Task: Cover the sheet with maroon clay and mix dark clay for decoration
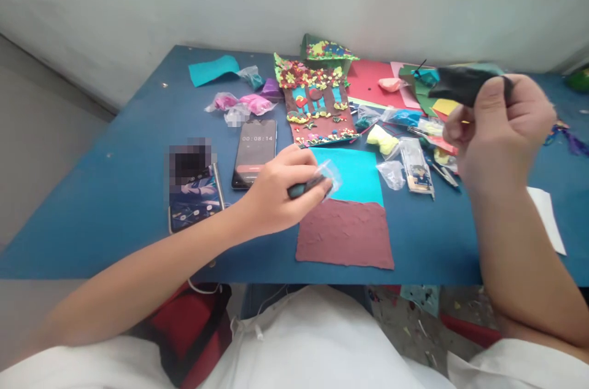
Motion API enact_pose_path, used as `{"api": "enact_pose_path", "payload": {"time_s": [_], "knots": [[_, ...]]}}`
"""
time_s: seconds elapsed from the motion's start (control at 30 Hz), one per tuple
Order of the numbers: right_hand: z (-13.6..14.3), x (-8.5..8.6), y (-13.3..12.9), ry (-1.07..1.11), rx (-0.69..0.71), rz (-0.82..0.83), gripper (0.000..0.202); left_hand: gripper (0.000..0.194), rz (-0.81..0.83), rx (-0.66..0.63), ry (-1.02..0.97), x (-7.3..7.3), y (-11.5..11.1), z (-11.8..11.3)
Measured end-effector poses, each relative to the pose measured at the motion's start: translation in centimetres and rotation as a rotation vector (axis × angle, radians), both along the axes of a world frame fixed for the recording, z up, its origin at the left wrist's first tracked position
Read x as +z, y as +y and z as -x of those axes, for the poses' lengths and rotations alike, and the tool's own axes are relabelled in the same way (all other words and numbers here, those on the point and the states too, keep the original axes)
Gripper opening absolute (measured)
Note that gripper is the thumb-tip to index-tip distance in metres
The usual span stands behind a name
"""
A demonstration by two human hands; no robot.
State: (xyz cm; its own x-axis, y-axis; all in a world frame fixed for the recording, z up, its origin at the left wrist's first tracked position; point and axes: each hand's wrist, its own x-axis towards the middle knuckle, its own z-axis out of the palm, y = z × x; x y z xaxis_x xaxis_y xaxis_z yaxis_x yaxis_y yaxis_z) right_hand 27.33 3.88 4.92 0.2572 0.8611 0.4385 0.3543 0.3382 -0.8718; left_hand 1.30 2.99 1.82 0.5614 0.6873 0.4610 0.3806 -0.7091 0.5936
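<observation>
Our left hand (280,192), pinching a dark lump (297,191), could dent the brown clay (345,237) if it dips, while our right hand (502,131) grips black material (460,86).

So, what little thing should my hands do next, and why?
I'd maybe move your left hand, with the crinkly clear wrapper, off to the side. It's over the blue-and-brown sheet and hides part of it, while your right hand is up and away, holding the black piece.
</observation>
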Motion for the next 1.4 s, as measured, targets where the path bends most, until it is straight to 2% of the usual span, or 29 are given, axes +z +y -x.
{"api": "enact_pose_path", "payload": {"time_s": [0.03, 0.1, 0.2, 0.27, 0.37, 0.6, 0.9, 1.03, 1.1, 1.17, 1.23, 1.33, 1.4], "knots": [[0.0, 0.0, 0.1, 0.056, 0.013, 0.035, 0.035, 0.029, 0.041, 0.037, 0.034, -0.2, 0.2, 0.0], [0.4, -0.2, 0.1, 0.082, 0.144, 0.126, 0.035, 0.028, 0.152, 0.082, 0.110, -0.5, 0.5, -0.1], [1.2, -0.7, -0.4, 0.096, 0.351, 0.195, 0.036, 0.032, 0.284, 0.073, 0.171, -0.9, 0.7, -0.2], [1.4, -1.0, -0.6, 0.107, 0.412, 0.209, 0.032, 0.029, 0.300, 0.057, 0.182, -1.1, 0.8, -0.3], [1.2, -0.9, -0.6, 0.107, 0.456, 0.210, 0.025, 0.026, 0.277, 0.063, 0.200, -1.2, 0.7, -0.3], [1.5, -0.6, -1.1, 0.163, 0.511, 0.227, 0.028, 0.022, 0.256, 0.032, 0.163, -1.1, 0.6, -0.3], [2.7, -1.3, -1.7, 0.009, 0.623, 0.303, 0.023, 0.026, 0.270, 0.032, 0.169, -1.3, 0.6, -0.2], [2.9, -1.4, -1.9, 0.003, 0.630, 0.325, 0.021, 0.040, 0.281, 0.101, 0.049, -1.1, 0.5, -0.1], [3.1, -1.5, -2.1, -0.003, 0.649, 0.332, 0.021, 0.036, 0.271, 0.109, -0.065, -0.7, 0.2, 0.0], [3.4, -1.5, -2.4, -0.016, 0.701, 0.340, 0.020, 0.037, 0.291, 0.055, -0.144, -0.4, -0.1, 0.0], [3.9, -1.6, -2.7, -0.024, 0.769, 0.337, 0.019, 0.049, 0.388, -0.038, -0.172, -0.4, -0.3, -0.2], [4.6, -1.7, -3.2, -0.033, 0.811, 0.301, 0.014, 0.071, 0.683, -0.208, -0.229, -0.9, -0.7, -0.5], [4.9, -1.9, -3.4, -0.059, 0.802, 0.245, 0.009, 0.076, 0.878, -0.308, -0.304, -1.1, -0.8, -0.7]]}}
